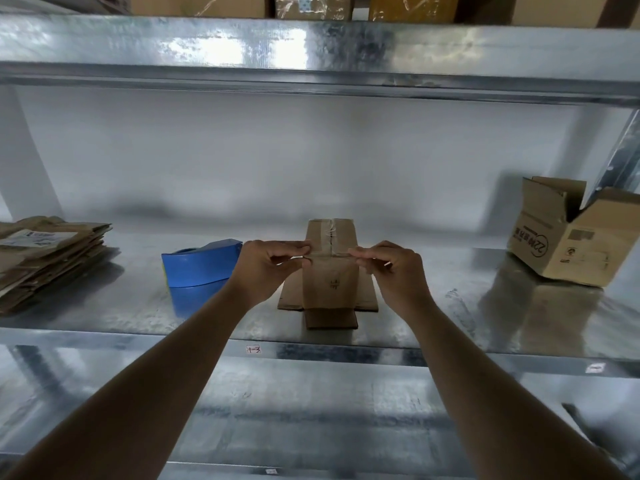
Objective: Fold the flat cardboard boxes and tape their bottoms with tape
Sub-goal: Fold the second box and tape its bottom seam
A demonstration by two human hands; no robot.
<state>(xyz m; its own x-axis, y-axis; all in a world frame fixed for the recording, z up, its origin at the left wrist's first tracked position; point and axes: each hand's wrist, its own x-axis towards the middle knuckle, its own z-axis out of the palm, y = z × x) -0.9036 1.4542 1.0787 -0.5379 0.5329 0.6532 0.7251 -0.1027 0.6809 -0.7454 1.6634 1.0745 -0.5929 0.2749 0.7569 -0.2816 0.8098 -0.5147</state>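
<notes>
A small cardboard box (330, 271) is stood upside down on the metal shelf (450, 306), centred between both hands, with its lower flaps splayed flat on the shelf around its foot. Its closed bottom faces up and away, a seam running near-to-far along the middle of that face.

The left hand (266, 268) is held at the box's left top edge and the right hand (388, 268) at its right top edge, about equally near. A strip of clear tape (327, 253) appears to be pinched by the thumb and forefinger of each hand and stretched left-to-right across the near top edge, though the tape itself is hard to make out. The strip's long axis therefore lies crosswise to the seam, and pressing it down is judged to be the coming move.

The blue tape dispenser (201, 263) is lain just left of the left hand. A stack of flat boxes (52, 254) is seen at far left, and an opened box (568, 237) at far right.
</notes>
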